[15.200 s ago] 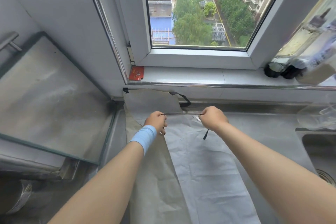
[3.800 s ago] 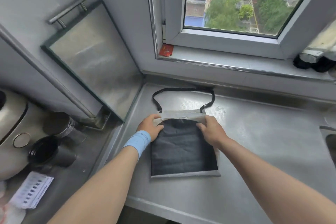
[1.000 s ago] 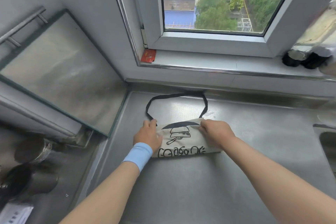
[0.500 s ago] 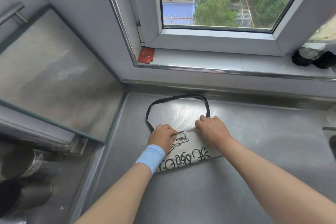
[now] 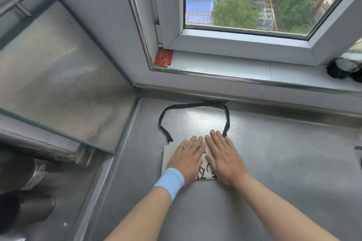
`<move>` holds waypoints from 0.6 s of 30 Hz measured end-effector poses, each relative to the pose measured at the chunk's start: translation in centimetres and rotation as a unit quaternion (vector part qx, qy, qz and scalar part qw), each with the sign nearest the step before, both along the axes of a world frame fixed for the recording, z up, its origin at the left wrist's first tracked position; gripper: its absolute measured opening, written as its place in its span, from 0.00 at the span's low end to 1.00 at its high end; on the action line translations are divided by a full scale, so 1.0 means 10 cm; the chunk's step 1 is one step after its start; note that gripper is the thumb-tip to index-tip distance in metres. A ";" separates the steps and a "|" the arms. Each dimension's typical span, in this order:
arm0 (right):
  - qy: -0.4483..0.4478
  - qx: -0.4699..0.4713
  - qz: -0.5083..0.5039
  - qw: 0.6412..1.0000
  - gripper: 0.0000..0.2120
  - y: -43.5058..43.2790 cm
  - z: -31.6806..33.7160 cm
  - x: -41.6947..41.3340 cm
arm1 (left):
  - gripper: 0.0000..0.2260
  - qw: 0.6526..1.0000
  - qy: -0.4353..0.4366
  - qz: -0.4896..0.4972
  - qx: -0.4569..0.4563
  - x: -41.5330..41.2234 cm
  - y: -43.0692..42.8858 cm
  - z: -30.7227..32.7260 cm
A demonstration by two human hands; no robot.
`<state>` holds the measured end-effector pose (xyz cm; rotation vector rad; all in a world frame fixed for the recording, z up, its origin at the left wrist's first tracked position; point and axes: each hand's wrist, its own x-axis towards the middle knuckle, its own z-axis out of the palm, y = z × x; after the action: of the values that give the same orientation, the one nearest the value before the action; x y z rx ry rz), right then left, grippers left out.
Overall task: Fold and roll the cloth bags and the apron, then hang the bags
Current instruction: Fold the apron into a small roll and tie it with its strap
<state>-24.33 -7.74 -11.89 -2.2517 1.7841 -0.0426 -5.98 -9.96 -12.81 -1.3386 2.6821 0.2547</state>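
Note:
A small cream cloth bag (image 5: 168,156) with black printed lettering lies folded on the steel counter (image 5: 284,172). Its black strap (image 5: 195,105) loops away from it toward the window wall. My left hand (image 5: 188,159), with a light blue wristband, lies flat on the bag's left part, fingers straight. My right hand (image 5: 223,157) lies flat on its right part, fingers straight and side by side with the left. Both palms cover most of the bag, so only its left edge and some lettering between the hands show.
A glass-fronted panel (image 5: 58,76) leans at the left beside the counter. A small red packet (image 5: 163,57) sits on the window sill (image 5: 235,70). Dark bottle bases (image 5: 338,68) stand at the sill's far right. Metal pots (image 5: 25,191) stand lower left.
Half a second ago my curled fingers gripped the bag's top edge; now both hands lie flat on it with straight fingers, and the bag looks narrower and folded over.

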 end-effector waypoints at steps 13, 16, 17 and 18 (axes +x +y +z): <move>-0.013 -0.069 0.024 0.997 0.25 0.04 0.11 0.06 | 0.20 0.998 0.003 0.042 -0.038 0.26 -0.16 0.28; -0.018 -0.072 0.097 0.993 0.11 0.10 0.19 0.03 | 0.16 0.999 0.027 -0.002 -0.031 0.22 -0.05 0.34; -0.012 -0.050 0.103 0.993 0.12 0.13 0.22 0.00 | 0.16 1.000 0.007 0.012 -0.008 0.25 -0.01 0.34; 0.000 -0.025 0.110 0.994 0.18 0.17 0.24 -0.03 | 0.15 1.000 -0.001 0.026 0.000 0.30 0.02 0.33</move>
<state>-24.65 -6.08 -9.50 -2.4696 1.5403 -0.0459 -2.97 -9.75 -9.53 -1.4087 2.6478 0.2595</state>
